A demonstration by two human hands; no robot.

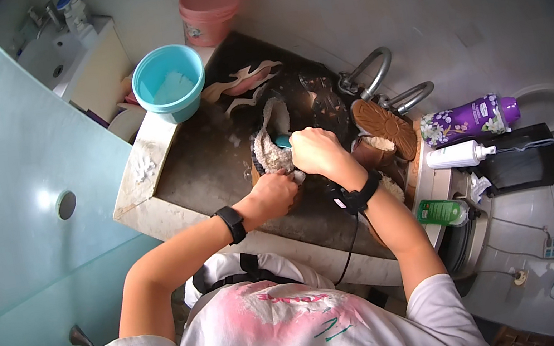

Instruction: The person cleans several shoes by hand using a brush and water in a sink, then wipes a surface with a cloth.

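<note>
Between my hands is a boot with a cream fleece lining (266,151), its woolly inside showing. My left hand (277,193) is closed on the boot's near edge, fingers wrapped round it. In my closed right hand (321,155) is a teal object (283,141), pressed against the fleece; my fingers hide most of it, so its kind cannot be made out. To the right, a brown boot (379,124) shows its patterned sole. Beside it, another brown boot (373,149) shows its fleece-lined opening.
A dark wet basin floor (196,164) lies under the work, inside a pale ledge (143,194). A turquoise bucket (169,85) stands on the ledge, a pink bucket (210,13) behind. Metal rails (377,70), a purple bottle (468,119), a white bottle (459,155) and a green bottle (440,211) are right.
</note>
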